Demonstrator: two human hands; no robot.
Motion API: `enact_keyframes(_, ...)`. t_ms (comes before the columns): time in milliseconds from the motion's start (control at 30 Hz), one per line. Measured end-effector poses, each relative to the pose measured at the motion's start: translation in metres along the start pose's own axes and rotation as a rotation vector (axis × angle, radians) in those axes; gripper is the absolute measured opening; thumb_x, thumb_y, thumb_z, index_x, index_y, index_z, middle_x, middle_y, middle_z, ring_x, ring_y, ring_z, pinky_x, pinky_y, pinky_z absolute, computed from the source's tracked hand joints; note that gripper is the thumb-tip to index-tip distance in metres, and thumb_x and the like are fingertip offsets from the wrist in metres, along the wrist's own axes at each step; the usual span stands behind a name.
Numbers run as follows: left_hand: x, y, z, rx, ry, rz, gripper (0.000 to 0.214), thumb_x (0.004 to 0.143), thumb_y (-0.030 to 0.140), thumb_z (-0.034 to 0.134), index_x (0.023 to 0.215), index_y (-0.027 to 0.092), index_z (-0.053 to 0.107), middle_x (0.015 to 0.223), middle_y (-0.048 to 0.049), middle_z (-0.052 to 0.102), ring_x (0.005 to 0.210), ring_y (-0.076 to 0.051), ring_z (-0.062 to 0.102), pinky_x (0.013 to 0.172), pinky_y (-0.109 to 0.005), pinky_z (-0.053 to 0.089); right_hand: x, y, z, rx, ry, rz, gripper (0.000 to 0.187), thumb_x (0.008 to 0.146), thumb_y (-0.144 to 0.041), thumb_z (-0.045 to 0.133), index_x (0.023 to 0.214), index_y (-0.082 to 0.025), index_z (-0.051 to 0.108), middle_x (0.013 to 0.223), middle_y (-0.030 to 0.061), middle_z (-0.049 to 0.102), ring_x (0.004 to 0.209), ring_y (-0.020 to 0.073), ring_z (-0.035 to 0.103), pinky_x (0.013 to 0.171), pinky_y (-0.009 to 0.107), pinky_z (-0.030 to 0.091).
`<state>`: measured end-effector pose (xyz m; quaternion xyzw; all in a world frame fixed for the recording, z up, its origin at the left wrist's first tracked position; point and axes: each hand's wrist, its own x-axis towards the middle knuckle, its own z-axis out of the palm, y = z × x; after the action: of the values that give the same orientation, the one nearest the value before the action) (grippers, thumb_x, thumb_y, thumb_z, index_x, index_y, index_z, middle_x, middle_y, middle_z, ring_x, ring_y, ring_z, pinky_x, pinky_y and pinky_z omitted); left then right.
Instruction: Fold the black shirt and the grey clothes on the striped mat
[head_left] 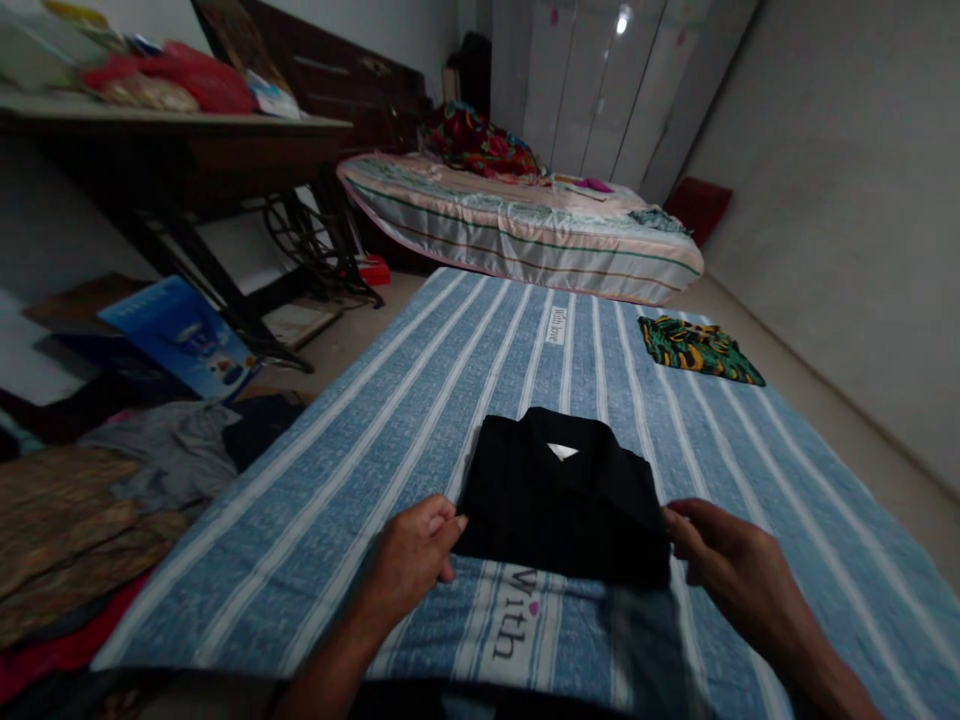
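A folded black shirt (562, 495) with a white collar label lies on a blue sheet with white stripes (360, 450). My left hand (411, 562) pinches the shirt's near left corner, fingers curled together. At the near right corner my right hand (726, 565) has its fingers bent around the shirt's edge. Both forearms come in from the bottom of the view.
A folded green patterned cloth (697, 347) lies at the sheet's far right. Beyond it is a mattress (525, 230) with colourful clothes. A sewing table (172, 150) and a blue box (184, 335) stand at left, with a pile of clothes (90, 520) on the floor.
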<state>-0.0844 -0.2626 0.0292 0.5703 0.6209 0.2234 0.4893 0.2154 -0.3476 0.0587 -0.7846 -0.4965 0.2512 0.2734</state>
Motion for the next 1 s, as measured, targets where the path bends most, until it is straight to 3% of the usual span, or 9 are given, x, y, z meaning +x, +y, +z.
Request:
enact_keyframes(200,-0.001,-0.003,0.001,-0.003,0.012,0.008,0.021,0.072,0.041,0.048,0.064,0.022,0.045,0.039,0.0083,0.045,0.035,-0.011,0.043,0.043,-0.021,0.033,0.042,-0.091,0.047,-0.163,0.019,-0.637,0.02,0.087,-0.03,0.049,0.089,-0.021,0.067,0.093,0.0071,0.065,0.086,0.0218,0.059,0.077,0.032,0.044)
enact_keyframes(267,0.0,-0.006,0.002,-0.005,0.007,0.017,0.02,0.074,0.04,0.047,0.064,0.022,0.044,0.038,0.0085,0.044,0.035,-0.011,0.043,0.044,-0.021,0.033,0.063,-0.117,0.068,-0.326,-0.042,-0.754,0.019,0.087,-0.025,0.051,0.094,-0.02,0.068,0.1,0.0087,0.063,0.096,0.023,0.055,0.086,0.034,0.04)
enact_keyframes(367,0.0,-0.009,0.002,-0.026,-0.01,0.034,0.02,0.074,0.039,0.047,0.064,0.023,0.043,0.038,0.009,0.044,0.036,-0.011,0.044,0.044,-0.021,0.034,0.089,-0.141,0.094,-0.559,-0.185,-0.772,0.019,0.082,-0.027,0.06,0.095,-0.017,0.069,0.11,0.013,0.06,0.109,0.0286,0.048,0.091,0.041,0.036)
enact_keyframes(500,-0.002,-0.007,0.001,-0.041,-0.026,0.028,0.019,0.075,0.038,0.047,0.065,0.023,0.043,0.04,0.009,0.045,0.036,-0.011,0.044,0.045,-0.021,0.034,0.103,-0.148,0.113,-0.661,-0.299,-0.711,0.014,0.077,-0.026,0.065,0.084,-0.015,0.07,0.104,0.0145,0.062,0.108,0.031,0.049,0.09,0.044,0.036)
enact_keyframes(667,-0.002,-0.009,-0.001,-0.029,-0.046,0.03,0.021,0.076,0.039,0.047,0.064,0.022,0.043,0.04,0.0084,0.046,0.037,-0.011,0.045,0.045,-0.02,0.034,0.111,-0.14,0.116,-0.606,-0.285,-0.69,0.014,0.081,-0.023,0.06,0.09,-0.018,0.068,0.101,0.0094,0.063,0.1,0.0233,0.054,0.089,0.036,0.036)
enact_keyframes(1000,0.001,-0.011,-0.002,-0.017,-0.061,-0.013,0.022,0.078,0.038,0.046,0.064,0.021,0.046,0.038,0.0069,0.049,0.034,-0.01,0.044,0.042,-0.019,0.034,0.115,-0.126,0.127,-0.458,-0.248,-0.644,0.01,0.083,-0.026,0.061,0.078,-0.018,0.066,0.088,0.0061,0.064,0.087,0.0198,0.057,0.081,0.032,0.038)
